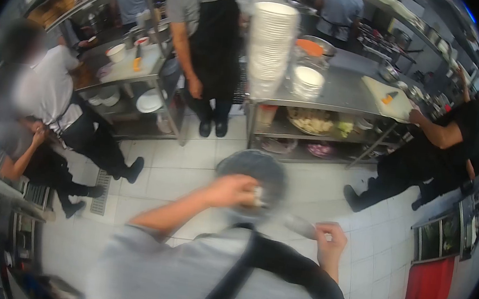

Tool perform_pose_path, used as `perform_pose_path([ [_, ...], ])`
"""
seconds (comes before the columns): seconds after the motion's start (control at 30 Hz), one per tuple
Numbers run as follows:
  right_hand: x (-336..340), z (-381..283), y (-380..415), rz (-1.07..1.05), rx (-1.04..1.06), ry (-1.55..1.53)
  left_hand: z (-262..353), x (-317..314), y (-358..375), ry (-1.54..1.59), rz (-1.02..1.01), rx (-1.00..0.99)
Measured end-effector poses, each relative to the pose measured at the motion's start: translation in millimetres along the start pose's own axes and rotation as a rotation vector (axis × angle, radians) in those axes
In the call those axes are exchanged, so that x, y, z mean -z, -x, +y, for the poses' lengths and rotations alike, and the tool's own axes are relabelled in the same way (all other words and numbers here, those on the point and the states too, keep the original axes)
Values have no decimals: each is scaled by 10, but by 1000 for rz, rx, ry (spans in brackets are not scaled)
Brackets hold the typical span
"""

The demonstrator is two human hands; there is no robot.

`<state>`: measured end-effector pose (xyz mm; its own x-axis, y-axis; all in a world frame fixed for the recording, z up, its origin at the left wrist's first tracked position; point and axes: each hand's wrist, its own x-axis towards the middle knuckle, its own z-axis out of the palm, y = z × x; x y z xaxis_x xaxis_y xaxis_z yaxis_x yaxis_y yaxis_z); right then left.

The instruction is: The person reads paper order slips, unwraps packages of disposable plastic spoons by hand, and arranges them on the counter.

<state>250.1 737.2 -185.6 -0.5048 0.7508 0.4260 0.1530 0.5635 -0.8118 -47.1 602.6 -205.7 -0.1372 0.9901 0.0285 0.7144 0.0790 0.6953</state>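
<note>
Clock positions are taken from the bin, with twelve at the top of the view.
- Bin (277, 175), dark and round: on the tiled floor, at the clock's centre.
- Left hand (236, 190): over the bin's seven-o'clock side, fingers closed around a small pale item (258, 197), too blurred to identify.
- Right hand (330, 241): at four o'clock, fingers curled on a flat blade-like tool (300, 226), blurred, its free end toward ten o'clock.
- Steel tabletop (341, 94): at one o'clock.
- Stacked white bowls (270, 47): twelve o'clock.
- Cutting board (398, 111), orange piece (389, 97) upon it: two o'clock.
- Red chair (427, 292): four o'clock, well apart.
</note>
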Motion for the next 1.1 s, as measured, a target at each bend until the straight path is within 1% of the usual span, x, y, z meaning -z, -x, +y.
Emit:
perform_pose_path([
  [0.03, 159, 73, -41, -1, 2, -7, 181, -174, -187, 191, -5, -35],
  [0.07, 304, 146, -79, 7, 4, -11, 423, -367, -367, 357, -107, -52],
  [0.1, 454, 216, -114, 20, 4, -12, 549, -670, -559, 526, -196, -10],
  [0.17, 747, 397, -185, 32, -38, -45, 945, -1072, -892, 710, -264, 48],
  [0.2, 880, 506, -224, 30, -56, -67, 913, -1397, -1091, 765, -283, 40],
  [0.23, 997, 634, -248, 59, -149, -151, 987, -1557, -1296, 819, -298, 38],
  [0.27, 1096, 763, -263, 84, -241, -240, 1034, -1686, -1411, 793, -226, 17],
  [0.33, 1311, 889, -351, 90, -440, -480, 1269, -1654, -1644, 587, -162, 56],
  [0.4, 1458, 969, -497, 78, -501, -507, 1554, -1517, -1868, 387, -85, 55],
  [0.43, 1530, 1036, -571, 71, -532, -521, 1600, -1521, -2010, 316, -105, 5],
  [0.47, 1597, 1190, -620, 34, -551, -493, 1624, -1544, -2138, 246, -125, -44],
  [0.5, 1662, 1326, -723, 110, -533, -506, 1632, -1577, -2262, 175, -145, -92],
  [0.53, 1723, 1464, -835, 185, -513, -518, 1585, -1656, -2396, 200, -138, -104],
  [0.57, 1782, 1625, -952, 256, -492, -531, 1567, -1693, -2510, 230, -75, -87],
  [0.6, 1909, 1894, -1096, 236, -482, -556, 1544, -1707, -2640, 262, -13, -71],
  [0.63, 1971, 1907, -1307, 169, -449, -561, 1521, -1689, -2799, 294, 52, -57],
  [0.67, 2039, 1890, -1548, 101, -414, -565, 1498, -1632, -2964, 332, 65, -15],
  [0.7, 2066, 1903, -1748, 30, -380, -566, 1486, -1589, -3136, 298, 102, -40],
  [0.73, 2032, 1978, -1930, -110, -353, -492, 1476, -1546, -3320, 268, 143, -66],
  [0.83, 1758, 2004, -2508, -328, -421, -613, 1559, -1389, -3789, 249, 259, -122],
  [0.9, 1704, 2157, -2948, -317, -306, -374, 1587, -1259, -4047, 214, 341, -146],
  [0.93, 1704, 2239, -3206, -309, -245, -260, 1466, -1165, -4162, 283, 366, -205],
  [0.97, 1768, 2313, -3513, -188, -170, -359, 1346, -1102, -4282, 240, 473, -135],
  [1.0, 1877, 2362, -3870, -68, -100, -457, 1407, -900, -4365, 175, 559, -100],
  [1.03, 2058, 2341, -4248, 8, -58, -431, 1197, -836, -4468, 235, 624, -94],
  [1.07, 2258, 2271, -4643, 87, -70, -487, 1160, -696, -4496, 174, 657, -14],
  [1.1, 2460, 2386, -5065, 129, -141, -582, 1200, -584, -4516, 212, 701, 2],
])
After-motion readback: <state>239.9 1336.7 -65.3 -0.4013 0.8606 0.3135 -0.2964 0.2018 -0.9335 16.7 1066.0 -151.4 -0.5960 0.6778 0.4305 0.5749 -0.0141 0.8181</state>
